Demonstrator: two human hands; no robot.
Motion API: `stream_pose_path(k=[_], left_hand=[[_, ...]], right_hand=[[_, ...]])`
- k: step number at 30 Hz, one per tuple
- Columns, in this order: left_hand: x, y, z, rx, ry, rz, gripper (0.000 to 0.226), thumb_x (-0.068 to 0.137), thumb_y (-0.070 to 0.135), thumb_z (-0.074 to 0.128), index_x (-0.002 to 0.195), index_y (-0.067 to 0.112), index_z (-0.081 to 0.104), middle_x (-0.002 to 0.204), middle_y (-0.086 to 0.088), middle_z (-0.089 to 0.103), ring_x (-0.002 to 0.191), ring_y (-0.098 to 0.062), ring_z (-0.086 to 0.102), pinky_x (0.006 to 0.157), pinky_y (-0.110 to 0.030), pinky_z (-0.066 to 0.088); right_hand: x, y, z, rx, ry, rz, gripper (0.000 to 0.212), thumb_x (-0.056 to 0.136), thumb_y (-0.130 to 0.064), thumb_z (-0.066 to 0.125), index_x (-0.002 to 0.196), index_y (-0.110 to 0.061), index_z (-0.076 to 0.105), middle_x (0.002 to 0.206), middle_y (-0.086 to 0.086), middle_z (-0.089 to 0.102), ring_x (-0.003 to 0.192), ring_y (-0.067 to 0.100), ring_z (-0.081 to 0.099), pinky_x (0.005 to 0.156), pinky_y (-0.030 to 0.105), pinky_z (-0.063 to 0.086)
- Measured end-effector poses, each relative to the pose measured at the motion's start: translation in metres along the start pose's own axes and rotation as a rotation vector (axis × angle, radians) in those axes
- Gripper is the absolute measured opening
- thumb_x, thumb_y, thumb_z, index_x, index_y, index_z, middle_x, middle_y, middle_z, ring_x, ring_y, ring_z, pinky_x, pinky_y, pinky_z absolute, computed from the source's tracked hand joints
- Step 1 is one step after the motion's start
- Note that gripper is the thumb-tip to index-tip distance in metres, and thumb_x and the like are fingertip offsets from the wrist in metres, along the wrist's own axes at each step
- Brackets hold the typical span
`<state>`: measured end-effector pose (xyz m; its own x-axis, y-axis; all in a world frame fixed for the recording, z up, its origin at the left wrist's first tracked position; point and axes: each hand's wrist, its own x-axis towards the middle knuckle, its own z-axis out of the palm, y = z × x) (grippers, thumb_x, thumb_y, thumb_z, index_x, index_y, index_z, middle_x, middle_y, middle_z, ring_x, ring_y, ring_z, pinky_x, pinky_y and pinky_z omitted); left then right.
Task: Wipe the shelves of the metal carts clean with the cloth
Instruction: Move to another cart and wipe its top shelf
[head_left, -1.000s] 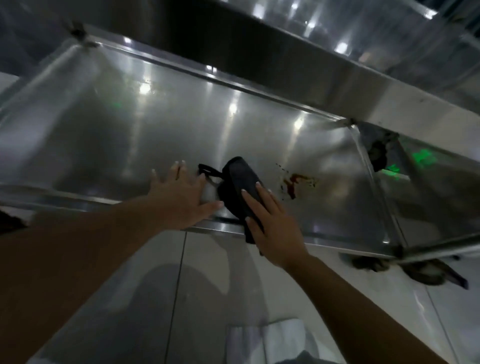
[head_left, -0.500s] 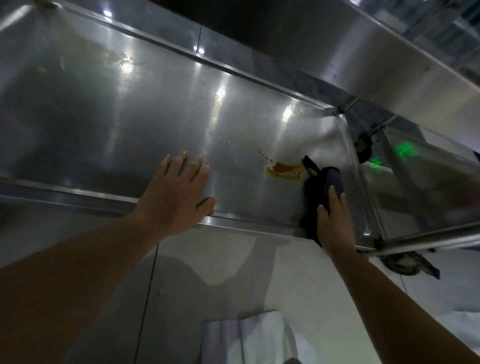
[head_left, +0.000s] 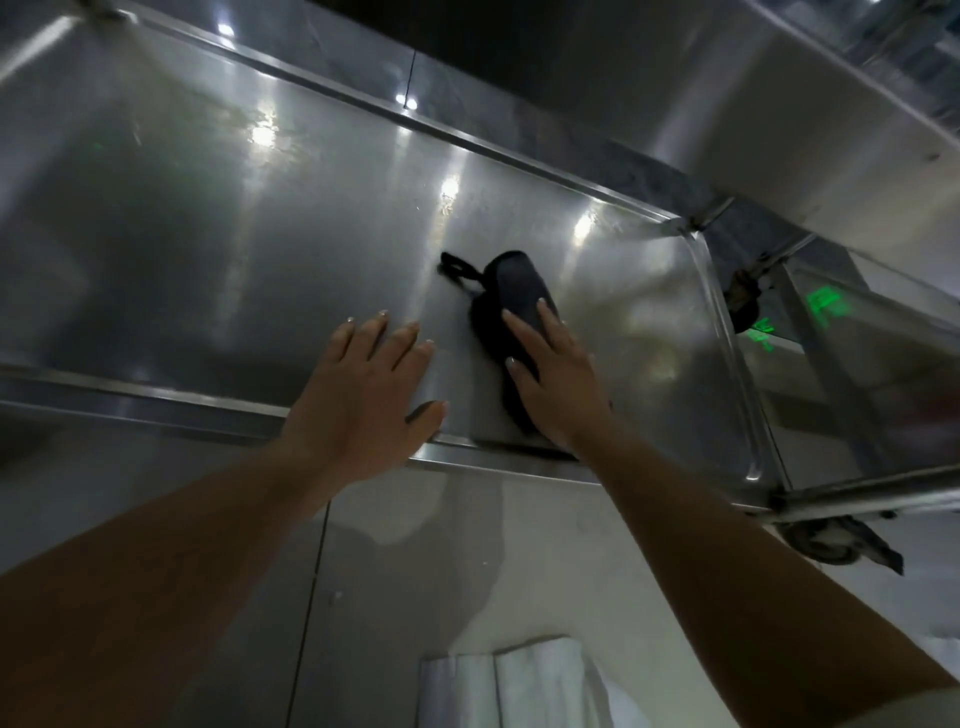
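Note:
A shiny metal cart shelf (head_left: 218, 249) with a raised rim fills the upper part of the head view. A dark folded cloth (head_left: 511, 291) lies on it right of centre, a loose strap end poking out to its left. My right hand (head_left: 558, 379) presses flat on the cloth's near part, fingers spread over it. My left hand (head_left: 371, 389) lies flat on the shelf just left of the cloth, palm on the front rim, fingers apart and holding nothing. No stain shows on the shelf.
An upper shelf edge (head_left: 810, 130) overhangs at the top right. A second cart's shelf (head_left: 883, 353) adjoins on the right, with green light reflections. A caster wheel (head_left: 826, 540) sits under the right corner. Pale tiled floor (head_left: 405, 571) lies below.
My right hand has slid the cloth leftward from the shelf's right end to beside my left hand. The brown stain seen earlier is no longer visible. My left hand stayed put.

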<state>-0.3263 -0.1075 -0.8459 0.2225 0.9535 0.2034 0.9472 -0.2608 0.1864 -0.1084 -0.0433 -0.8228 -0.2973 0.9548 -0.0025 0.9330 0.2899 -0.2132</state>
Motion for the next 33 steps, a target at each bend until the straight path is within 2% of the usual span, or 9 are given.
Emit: stream_pose_path(k=[3, 7, 10, 13, 16, 19, 24, 28, 33], left_hand=[[0.0, 0.002, -0.004, 0.042, -0.061, -0.083, 0.077, 0.083, 0.061, 0.034, 0.137, 0.008, 0.047, 0.146, -0.014, 0.043, 0.138, -0.032, 0.034, 0.113, -0.057, 0.019], [0.0, 0.003, -0.003, 0.091, -0.091, -0.15, 0.084, 0.082, 0.066, 0.018, 0.144, 0.012, 0.036, 0.152, -0.014, 0.032, 0.143, -0.032, 0.023, 0.113, -0.062, 0.008], [0.0, 0.004, -0.001, 0.086, -0.094, -0.164, 0.087, 0.082, 0.068, 0.009, 0.146, 0.014, 0.031, 0.155, -0.012, 0.027, 0.145, -0.031, 0.018, 0.113, -0.061, 0.007], [0.0, 0.003, -0.001, 0.067, -0.071, -0.159, 0.088, 0.086, 0.069, 0.003, 0.146, 0.01, 0.032, 0.154, -0.013, 0.03, 0.144, -0.031, 0.02, 0.113, -0.06, 0.011], [-0.001, 0.004, -0.002, 0.015, -0.015, -0.164, 0.085, 0.09, 0.067, 0.009, 0.142, 0.005, 0.039, 0.149, -0.016, 0.038, 0.14, -0.032, 0.03, 0.112, -0.06, 0.017], [0.0, 0.006, -0.002, 0.026, -0.016, -0.242, 0.08, 0.092, 0.062, 0.014, 0.145, 0.005, 0.032, 0.154, -0.02, 0.026, 0.143, -0.035, 0.021, 0.113, -0.059, 0.016], [0.0, 0.005, 0.0, 0.084, -0.056, -0.324, 0.08, 0.089, 0.058, 0.006, 0.149, 0.007, 0.022, 0.157, -0.021, 0.015, 0.145, -0.039, 0.01, 0.113, -0.062, 0.009], [0.002, 0.004, 0.002, 0.092, -0.077, -0.294, 0.078, 0.087, 0.062, 0.003, 0.151, 0.019, 0.015, 0.157, -0.02, 0.013, 0.145, -0.041, 0.005, 0.112, -0.064, 0.002], [0.005, 0.002, 0.003, 0.072, -0.097, -0.135, 0.068, 0.091, 0.058, 0.017, 0.15, 0.024, 0.021, 0.158, -0.015, 0.017, 0.146, -0.031, 0.01, 0.114, -0.059, 0.006]], right_hand=[[-0.023, 0.027, -0.006, 0.027, 0.007, -0.088, 0.049, 0.097, -0.031, 0.045, 0.145, -0.031, 0.037, 0.158, 0.006, 0.021, 0.141, 0.033, 0.028, 0.111, 0.055, 0.028], [-0.017, 0.054, -0.013, 0.085, 0.112, 0.251, 0.052, 0.096, -0.02, 0.051, 0.146, -0.025, 0.037, 0.158, 0.009, 0.022, 0.138, 0.034, 0.033, 0.112, 0.05, 0.028], [0.015, 0.043, -0.016, 0.072, 0.072, 0.501, 0.05, 0.097, -0.016, 0.044, 0.146, -0.023, 0.035, 0.161, 0.006, 0.009, 0.144, 0.035, 0.018, 0.113, 0.054, 0.02], [0.057, 0.016, -0.019, 0.213, 0.052, 0.637, 0.061, 0.092, -0.018, 0.037, 0.148, -0.039, 0.024, 0.161, 0.004, 0.002, 0.144, 0.036, 0.012, 0.114, 0.056, 0.014], [0.092, -0.021, -0.011, 0.176, -0.047, 0.448, 0.059, 0.093, -0.03, 0.037, 0.147, -0.047, 0.02, 0.161, 0.002, 0.003, 0.144, 0.036, 0.009, 0.113, 0.062, 0.014], [0.099, -0.062, 0.005, 0.051, -0.091, 0.157, 0.051, 0.095, -0.046, 0.037, 0.143, -0.054, 0.021, 0.161, -0.004, 0.005, 0.144, 0.036, 0.011, 0.11, 0.065, 0.013], [0.054, -0.061, 0.016, -0.081, -0.008, -0.119, 0.048, 0.098, -0.043, 0.038, 0.144, -0.05, 0.026, 0.161, -0.003, 0.011, 0.144, 0.032, 0.015, 0.109, 0.062, 0.023], [0.006, -0.009, 0.004, -0.026, 0.007, -0.114, 0.047, 0.099, -0.041, 0.041, 0.144, -0.047, 0.029, 0.16, -0.002, 0.013, 0.145, 0.029, 0.018, 0.111, 0.058, 0.024], [-0.05, 0.071, -0.014, -0.046, 0.108, 0.204, 0.049, 0.097, -0.032, 0.048, 0.145, -0.035, 0.036, 0.159, 0.005, 0.02, 0.14, 0.032, 0.029, 0.107, 0.055, 0.033]])
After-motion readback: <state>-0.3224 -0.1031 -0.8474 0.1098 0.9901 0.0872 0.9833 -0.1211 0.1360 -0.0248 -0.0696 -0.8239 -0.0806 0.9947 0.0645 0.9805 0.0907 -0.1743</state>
